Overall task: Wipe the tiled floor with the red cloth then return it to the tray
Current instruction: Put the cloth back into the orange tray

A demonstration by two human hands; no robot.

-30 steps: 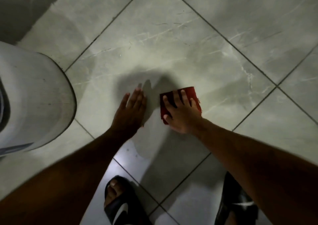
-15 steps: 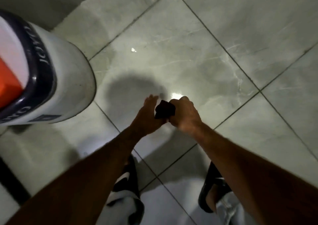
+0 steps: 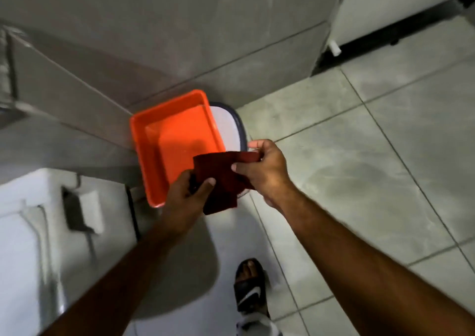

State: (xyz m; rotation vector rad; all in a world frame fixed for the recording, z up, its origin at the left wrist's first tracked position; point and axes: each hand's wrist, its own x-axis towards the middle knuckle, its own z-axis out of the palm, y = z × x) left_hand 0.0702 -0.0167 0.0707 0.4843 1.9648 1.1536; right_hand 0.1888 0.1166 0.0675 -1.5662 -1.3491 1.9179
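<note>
The red cloth [image 3: 221, 178] hangs in the air, spread between both hands, over the near right corner of the orange tray [image 3: 144, 140]. My left hand [image 3: 185, 196] pinches the cloth's lower left edge. My right hand [image 3: 267, 168] grips its upper right edge with thumb and fingers. The tray looks empty and rests on top of a white container with a dark rim [image 3: 231, 127]. The grey tiled floor [image 3: 359, 155] stretches to the right.
A white appliance [image 3: 33, 232] stands at the left, close to the tray. A grey wall [image 3: 180, 39] rises behind. A white cabinet [image 3: 398, 6] sits at the back right. My sandalled foot [image 3: 250, 284] is on the floor below.
The cloth was pressed on the floor under my right hand, then lifted and bunched between both hands. Now it is held spread above the tray, and the view has swung towards the tray.
</note>
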